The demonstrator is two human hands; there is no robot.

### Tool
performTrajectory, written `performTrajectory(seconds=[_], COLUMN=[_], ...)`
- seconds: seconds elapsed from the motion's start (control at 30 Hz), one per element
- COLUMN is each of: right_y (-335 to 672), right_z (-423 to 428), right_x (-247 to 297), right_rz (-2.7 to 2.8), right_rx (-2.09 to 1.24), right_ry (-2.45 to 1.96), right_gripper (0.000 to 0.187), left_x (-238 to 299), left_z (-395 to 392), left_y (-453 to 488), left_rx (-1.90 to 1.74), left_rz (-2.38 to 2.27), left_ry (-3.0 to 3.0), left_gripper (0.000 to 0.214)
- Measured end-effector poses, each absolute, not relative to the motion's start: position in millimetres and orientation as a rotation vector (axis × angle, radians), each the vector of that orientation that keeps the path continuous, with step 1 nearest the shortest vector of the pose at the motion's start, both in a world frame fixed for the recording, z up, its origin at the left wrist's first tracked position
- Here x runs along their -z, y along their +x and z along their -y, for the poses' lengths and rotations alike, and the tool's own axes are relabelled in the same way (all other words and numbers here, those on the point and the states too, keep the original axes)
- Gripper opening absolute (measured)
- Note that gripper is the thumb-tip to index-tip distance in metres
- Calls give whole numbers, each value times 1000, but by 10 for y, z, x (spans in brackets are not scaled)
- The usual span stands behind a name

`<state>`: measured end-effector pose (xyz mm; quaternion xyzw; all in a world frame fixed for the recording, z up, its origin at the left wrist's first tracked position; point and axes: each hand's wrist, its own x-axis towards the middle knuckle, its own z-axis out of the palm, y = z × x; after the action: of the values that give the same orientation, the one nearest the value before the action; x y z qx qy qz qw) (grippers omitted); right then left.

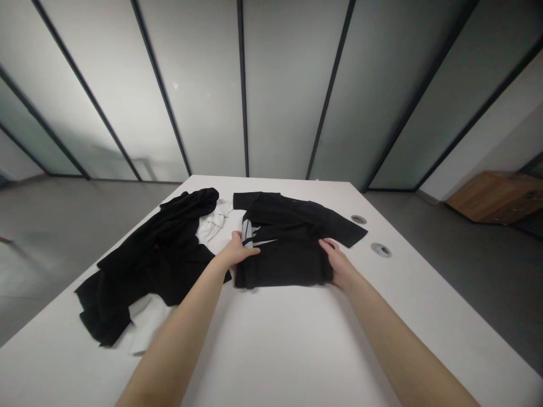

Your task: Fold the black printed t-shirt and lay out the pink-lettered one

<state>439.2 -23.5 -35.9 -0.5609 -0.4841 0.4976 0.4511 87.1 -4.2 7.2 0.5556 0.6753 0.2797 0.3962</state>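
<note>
A black T-shirt [284, 263] with a white print lies on the white table [275, 345], its lower part folded up over itself and both sleeves spread at the far side. My left hand [237, 250] grips the left end of the folded part, thumb on top beside the white print. At the right end, my right hand [338, 263] holds the fold's edge, with the thumb above and the other fingers partly hidden under the cloth.
Left of the T-shirt lies a heap of black clothes [156, 260] with white cloth [214, 220] among it. Two round cable grommets [382, 250] sit near the table's right side. A frosted glass partition [284, 85] stands beyond, and a wooden cabinet [496, 198] is at the far right.
</note>
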Motion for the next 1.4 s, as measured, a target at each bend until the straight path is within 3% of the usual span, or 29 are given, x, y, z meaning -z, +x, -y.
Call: performTrajectory(seconds=[0.1,0.17,0.23,0.33,0.4,0.5,0.6,0.67,0.8,1.0,1.2,1.4], right_y=[4448,4557,4704,4924,5018,5034,4954,4902,4865,4835,4941,5271], right_z=[358,430,478,478,423,305,253,278,347,311,272,290], right_x=[125,-40,-164,-217,-172,-63,8,32,73,95,7,-34], right_rz=[1286,1339,1387,1413,1313,1011,883,926,1102,1096,813,704], right_rx=[-1481,-1613,-1707,-1725,-1529,-1073,-983,-1137,-1328,-1353,-1200,-1214], right_ry=[-1414,-1414,-1414,-1410,-1401,-1200,-995,-1045,-1297,-1441,-1144,-932], right_gripper=[56,45,28,23,26,37,50,55,47,36,23,19], left_x=[-143,-204,-286,-433,-521,-588,-572,-531,-427,-286,-317,-596], left_z=[51,41,35,46,55,41,12,20,110,109,-99,-72], left_y=[850,787,676,475,385,383,470,512,534,539,474,328], left_rx=[-413,-326,-279,-218,-358,-920,-1371,-1312,-724,-611,-1230,-1490], left_rz=[-1875,-1907,-1886,-1844,-1819,-1738,-1577,-1515,-1398,-1384,-1443,-1132], left_ry=[1695,1739,1728,1688,1674,1579,1408,1411,1474,1419,1248,954], left_gripper=[53,30,24,24,28,33,45,57,76,61,26,34])
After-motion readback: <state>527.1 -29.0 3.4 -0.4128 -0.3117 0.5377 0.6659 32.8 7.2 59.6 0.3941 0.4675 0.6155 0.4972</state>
